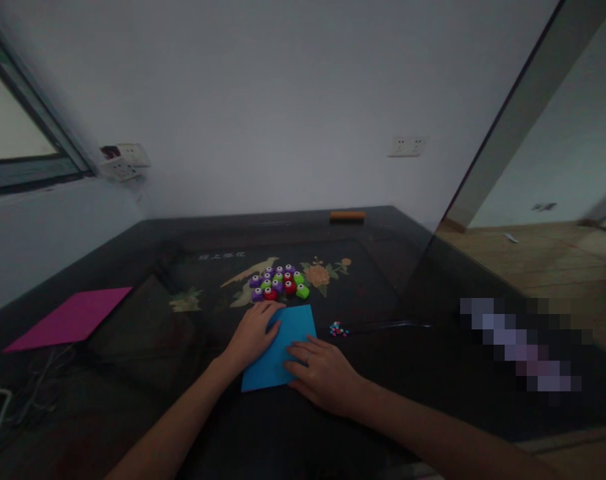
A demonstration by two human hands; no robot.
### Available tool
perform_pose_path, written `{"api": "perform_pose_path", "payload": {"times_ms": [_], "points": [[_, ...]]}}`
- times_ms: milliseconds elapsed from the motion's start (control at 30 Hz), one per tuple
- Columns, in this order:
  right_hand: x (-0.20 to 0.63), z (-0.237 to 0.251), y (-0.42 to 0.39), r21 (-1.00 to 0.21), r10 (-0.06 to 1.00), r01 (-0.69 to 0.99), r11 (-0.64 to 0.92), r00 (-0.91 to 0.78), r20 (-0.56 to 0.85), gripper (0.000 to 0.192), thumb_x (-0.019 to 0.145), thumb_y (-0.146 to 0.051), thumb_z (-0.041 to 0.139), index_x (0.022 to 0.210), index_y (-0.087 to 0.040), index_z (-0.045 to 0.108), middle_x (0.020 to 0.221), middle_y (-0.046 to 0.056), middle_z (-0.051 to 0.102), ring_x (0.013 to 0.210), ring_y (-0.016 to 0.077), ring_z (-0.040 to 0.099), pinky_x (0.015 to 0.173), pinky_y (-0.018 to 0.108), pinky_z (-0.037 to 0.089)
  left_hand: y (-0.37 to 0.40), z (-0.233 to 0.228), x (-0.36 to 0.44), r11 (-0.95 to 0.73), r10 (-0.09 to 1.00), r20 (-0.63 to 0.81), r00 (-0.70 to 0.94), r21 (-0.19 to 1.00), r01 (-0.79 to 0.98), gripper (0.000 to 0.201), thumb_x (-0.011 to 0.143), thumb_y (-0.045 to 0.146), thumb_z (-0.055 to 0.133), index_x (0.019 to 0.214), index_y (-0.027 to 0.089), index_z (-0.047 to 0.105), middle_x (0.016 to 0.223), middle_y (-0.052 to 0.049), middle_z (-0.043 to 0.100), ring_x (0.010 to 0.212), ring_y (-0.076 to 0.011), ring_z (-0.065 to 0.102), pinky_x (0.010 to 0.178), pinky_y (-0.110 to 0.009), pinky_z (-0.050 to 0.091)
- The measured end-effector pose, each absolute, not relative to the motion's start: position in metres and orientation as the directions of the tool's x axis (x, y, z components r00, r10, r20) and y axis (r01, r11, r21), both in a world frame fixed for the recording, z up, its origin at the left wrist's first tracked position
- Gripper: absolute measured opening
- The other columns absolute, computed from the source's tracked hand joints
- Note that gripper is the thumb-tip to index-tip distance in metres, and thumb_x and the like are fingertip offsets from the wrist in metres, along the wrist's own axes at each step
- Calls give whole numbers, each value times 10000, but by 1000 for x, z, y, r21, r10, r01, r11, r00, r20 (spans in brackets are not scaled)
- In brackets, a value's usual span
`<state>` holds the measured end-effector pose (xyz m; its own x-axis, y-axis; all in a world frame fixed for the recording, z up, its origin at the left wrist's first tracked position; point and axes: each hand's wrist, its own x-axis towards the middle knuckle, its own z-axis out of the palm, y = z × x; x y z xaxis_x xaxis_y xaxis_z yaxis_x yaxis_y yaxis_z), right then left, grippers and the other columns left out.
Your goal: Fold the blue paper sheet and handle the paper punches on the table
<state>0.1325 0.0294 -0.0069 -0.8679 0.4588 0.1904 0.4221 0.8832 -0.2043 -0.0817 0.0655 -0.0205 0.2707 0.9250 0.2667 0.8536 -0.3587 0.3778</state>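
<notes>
A sheet of blue paper (277,363) lies on the dark glossy table in front of me. Over its left upper edge rests my left hand (257,332), thumb apart from the fingers. My right hand (323,370) lies on the paper's right side with its fingers stretched out and a ring on one of them. Just beyond the sheet stands a cluster of several small purple, green and red pieces (277,283), each with a round eye-like mark. Tiny pink, blue and white bits (338,329) lie in a small pile right of the paper.
Magenta paper (73,319) lies at the table's left, with cables (43,380) near it. A brown stick-like block (347,216) sits by the far edge. The dark table (407,373) meets a wall with a socket (407,147). Something blurred out (517,347) is at the right.
</notes>
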Motion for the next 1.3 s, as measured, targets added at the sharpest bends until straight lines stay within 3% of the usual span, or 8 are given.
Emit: {"api": "perform_pose_path", "payload": {"times_ms": [500, 1300], "points": [[132, -9, 31, -215, 459, 418, 882, -866, 197, 269, 885, -304, 522, 1119, -194, 598, 1241, 107, 591, 1157, 244, 532, 1023, 430, 377, 70, -25, -84, -342, 933, 266, 242, 448, 826, 335, 830, 193, 491, 1159, 203, 557, 1129, -79, 581, 1073, -227, 518, 949, -393, 413], [133, -11, 33, -155, 469, 444, 883, -851, 236, 222, 876, -283, 536, 1063, -185, 608, 1208, 101, 610, 1128, 247, 553, 993, 436, 415, 69, -26, -84, -446, 891, 280, 356, 408, 796, 315, 856, 193, 476, 1160, 214, 556, 1185, -91, 547, 1115, -232, 490, 973, -429, 395]]}}
